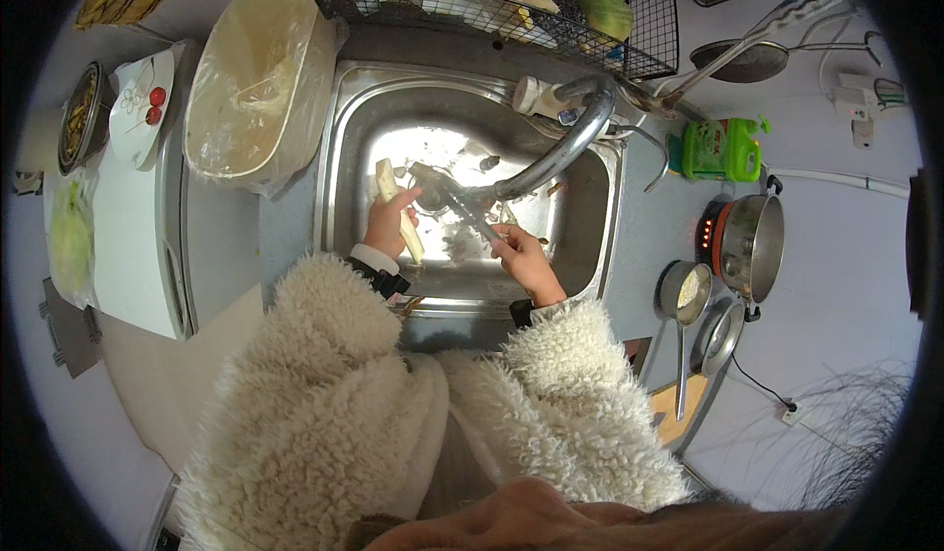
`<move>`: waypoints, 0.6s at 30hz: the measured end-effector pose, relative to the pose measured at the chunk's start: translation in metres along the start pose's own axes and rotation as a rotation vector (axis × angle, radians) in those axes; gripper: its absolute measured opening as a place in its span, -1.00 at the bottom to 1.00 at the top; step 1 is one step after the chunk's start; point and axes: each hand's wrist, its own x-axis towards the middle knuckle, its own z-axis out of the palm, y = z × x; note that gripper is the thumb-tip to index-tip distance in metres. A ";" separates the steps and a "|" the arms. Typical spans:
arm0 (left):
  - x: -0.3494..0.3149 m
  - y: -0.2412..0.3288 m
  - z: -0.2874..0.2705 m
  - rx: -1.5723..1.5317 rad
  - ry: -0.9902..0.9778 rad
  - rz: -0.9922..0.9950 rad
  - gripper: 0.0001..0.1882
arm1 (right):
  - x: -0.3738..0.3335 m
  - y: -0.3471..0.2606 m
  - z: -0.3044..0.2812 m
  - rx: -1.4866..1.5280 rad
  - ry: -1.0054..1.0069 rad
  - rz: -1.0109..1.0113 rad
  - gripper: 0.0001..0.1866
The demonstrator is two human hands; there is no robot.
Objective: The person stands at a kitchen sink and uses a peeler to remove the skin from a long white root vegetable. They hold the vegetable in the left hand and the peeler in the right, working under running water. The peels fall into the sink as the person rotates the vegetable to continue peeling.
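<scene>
Over the sink (339, 187), my left hand (389, 225) is closed round a long, pale, peeled root vegetable (384, 179). The vegetable stands tilted, its ends showing above and below my fingers. My right hand (529, 264) grips the grey handle of what looks like a peeler (466, 209). Its head points up and left, close to the vegetable; I cannot tell whether they touch. Dark and pale scraps lie on the wet sink bottom around the drain. The curved metal faucet (570, 148) reaches over the basin from the upper right.
A bag-lined bin (202, 109) stands left of the sink. A black wire basket (649, 35) with vegetables runs along the back. To the right are a green jug (723, 150), a steel pot (755, 246) on a lit cooker, and a small long-handled pan (678, 305).
</scene>
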 end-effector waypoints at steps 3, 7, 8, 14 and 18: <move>0.001 -0.002 0.002 0.003 0.011 0.006 -0.73 | -0.004 -0.002 0.002 -0.058 0.005 -0.032 -0.66; -0.002 0.000 0.007 0.019 -0.009 0.022 -0.72 | -0.002 -0.004 0.009 -0.087 -0.003 -0.087 -0.64; -0.004 0.000 0.010 0.017 -0.003 0.025 -0.72 | -0.002 -0.004 0.011 -0.107 -0.010 -0.086 -0.64; -0.010 -0.004 0.020 0.076 -0.111 0.014 -0.78 | -0.006 -0.006 0.013 -0.043 0.090 -0.087 -0.67; -0.010 -0.010 0.023 0.205 -0.293 -0.082 -0.78 | -0.006 -0.004 0.013 -0.034 0.113 -0.097 -0.67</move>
